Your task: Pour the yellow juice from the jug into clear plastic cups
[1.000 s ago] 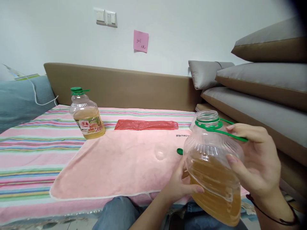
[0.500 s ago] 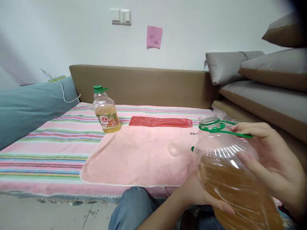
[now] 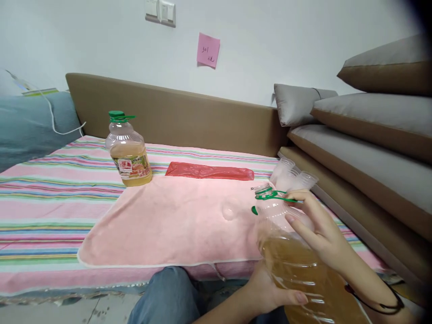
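Note:
A large clear bottle (image 3: pixel 300 270) of amber liquid leans at the lower right, its mouth uncapped and pointing up and left. My left hand (image 3: pixel 266 290) is wrapped round its lower side, thumb across the front. At the bottle's neck, my right hand (image 3: pixel 317 220) pinches the green strap handle (image 3: pixel 283 196). A green cap (image 3: pixel 254 210) shows partly behind the bottle's left shoulder. Just left of it, a small clear round object (image 3: pixel 229 210) rests on the pink cloth (image 3: pixel 168 220).
A second bottle (image 3: pixel 130 157) with a green cap stands at the back left. Folded red plastic (image 3: pixel 209 171) lies behind the cloth. Several clear plastic cups (image 3: pixel 293 175) sit at the back right beside stacked cushions (image 3: pixel 371 148). A brown board (image 3: pixel 175 114) runs along the wall.
The view has shifted right. The bottle and both my hands appear lower and further left, and more of the cups behind has come into sight. Both hands keep their hold.

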`<state>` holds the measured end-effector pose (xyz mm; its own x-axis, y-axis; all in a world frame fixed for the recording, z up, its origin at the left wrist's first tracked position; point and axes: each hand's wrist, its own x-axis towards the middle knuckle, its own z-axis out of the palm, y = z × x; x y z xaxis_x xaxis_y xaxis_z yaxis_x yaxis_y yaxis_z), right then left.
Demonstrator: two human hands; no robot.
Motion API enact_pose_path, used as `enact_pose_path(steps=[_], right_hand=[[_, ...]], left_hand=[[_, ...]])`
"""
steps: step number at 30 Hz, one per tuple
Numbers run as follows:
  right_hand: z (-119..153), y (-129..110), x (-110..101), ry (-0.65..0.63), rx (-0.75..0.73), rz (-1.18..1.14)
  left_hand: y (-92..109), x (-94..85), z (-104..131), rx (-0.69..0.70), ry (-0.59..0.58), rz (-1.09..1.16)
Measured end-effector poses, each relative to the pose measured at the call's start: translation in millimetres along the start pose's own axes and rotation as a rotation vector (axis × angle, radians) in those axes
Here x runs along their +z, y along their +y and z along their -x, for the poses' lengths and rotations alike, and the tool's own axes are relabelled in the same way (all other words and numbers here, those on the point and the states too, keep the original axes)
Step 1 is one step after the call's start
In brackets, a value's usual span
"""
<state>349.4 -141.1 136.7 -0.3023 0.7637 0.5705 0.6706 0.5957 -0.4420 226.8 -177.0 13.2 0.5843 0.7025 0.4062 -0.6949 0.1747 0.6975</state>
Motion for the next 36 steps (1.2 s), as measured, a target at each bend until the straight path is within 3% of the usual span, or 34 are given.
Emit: enact_pose_path(steps=[7, 16, 28, 36], right_hand=[[2.3, 3.6, 14.1, -0.060, 0.023, 0.011], [0.4, 10.9, 30.2, -0.137, 0.068, -0.012], [-4.8, 17.9, 32.9, -0.181, 0.149, -0.050], [-9.5, 24.5, 31.9, -0.238, 0.179, -0.071]], left_hand=[[-17.7, -5.6, 10.1, 0.004, 0.030, 0.076], [-23.6, -7.1, 20.5, -0.014, 0.107, 0.116], [-19.5, -4.4, 22.2, -0.062, 0.138, 0.129], [-27.6, -0.5, 19.2, -0.128, 0.244, 0.117]])
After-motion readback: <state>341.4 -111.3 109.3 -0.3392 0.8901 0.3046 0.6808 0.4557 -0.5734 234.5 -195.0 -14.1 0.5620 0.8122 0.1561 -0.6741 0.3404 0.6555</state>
